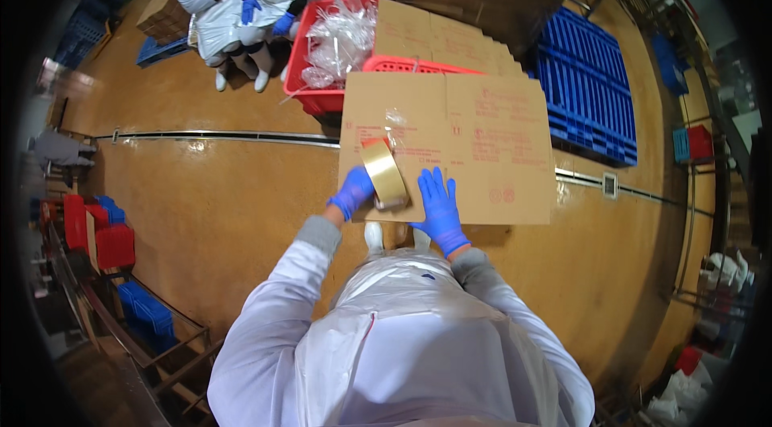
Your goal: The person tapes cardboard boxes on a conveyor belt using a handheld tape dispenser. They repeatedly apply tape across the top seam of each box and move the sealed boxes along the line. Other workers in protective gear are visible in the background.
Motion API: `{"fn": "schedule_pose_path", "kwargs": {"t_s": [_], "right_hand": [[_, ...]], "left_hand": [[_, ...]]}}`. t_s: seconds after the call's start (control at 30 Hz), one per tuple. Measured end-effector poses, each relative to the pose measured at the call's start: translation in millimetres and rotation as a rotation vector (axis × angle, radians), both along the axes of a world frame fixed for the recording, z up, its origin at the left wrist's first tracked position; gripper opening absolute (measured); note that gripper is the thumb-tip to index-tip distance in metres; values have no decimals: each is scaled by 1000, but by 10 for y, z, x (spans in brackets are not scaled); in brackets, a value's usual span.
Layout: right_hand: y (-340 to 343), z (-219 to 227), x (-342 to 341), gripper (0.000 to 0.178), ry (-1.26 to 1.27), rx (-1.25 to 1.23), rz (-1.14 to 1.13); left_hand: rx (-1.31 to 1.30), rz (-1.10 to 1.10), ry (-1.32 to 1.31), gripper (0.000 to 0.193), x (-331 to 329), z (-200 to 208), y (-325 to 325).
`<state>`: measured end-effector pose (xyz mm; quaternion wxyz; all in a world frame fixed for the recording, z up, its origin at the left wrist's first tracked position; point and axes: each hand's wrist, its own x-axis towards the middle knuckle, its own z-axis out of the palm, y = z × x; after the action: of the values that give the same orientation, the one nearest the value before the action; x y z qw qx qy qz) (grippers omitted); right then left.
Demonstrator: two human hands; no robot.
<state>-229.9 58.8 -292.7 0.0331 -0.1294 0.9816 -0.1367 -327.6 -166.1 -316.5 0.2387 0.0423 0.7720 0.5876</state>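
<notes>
A flattened brown cardboard box (507,174) with red print lies before me. My left hand (352,192), in a blue glove, is closed on a tape dispenser at the box's left near part. The dispenser carries a wide roll of tan packing tape (385,174), and a bit of red shows at its far end. Its handle is mostly hidden by my hand. My gloved right hand (440,208) rests flat on the cardboard near the closest edge, fingers spread. Beyond the tape roll, a shiny patch on the cardboard looks like clear film or tape.
A red crate (301,65) with crumpled clear plastic stands behind the box, beside more stacked cardboard (434,34). Blue pallets (587,85) are at the right. Two people in white sit at the far left. A floor drain (241,136) crosses the floor. Metal racks line both sides.
</notes>
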Motion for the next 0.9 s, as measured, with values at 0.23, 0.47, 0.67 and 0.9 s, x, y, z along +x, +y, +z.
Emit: {"fn": "schedule_pose_path", "kwargs": {"t_s": [0.23,0.47,0.67,0.9], "right_hand": [[230,620,-39,91,240,-160,207],[434,1918,-266,53,602,-418,113],[1152,2279,215,32,598,-1030,-538],[1144,946,521,59,-680,-1659,-708]], "left_hand": [[982,557,91,48,126,978,-850],[1353,538,287,57,253,2227,-1434],[1051,650,400,70,449,2261,-1099],[925,481,247,57,432,1622,-936]]}}
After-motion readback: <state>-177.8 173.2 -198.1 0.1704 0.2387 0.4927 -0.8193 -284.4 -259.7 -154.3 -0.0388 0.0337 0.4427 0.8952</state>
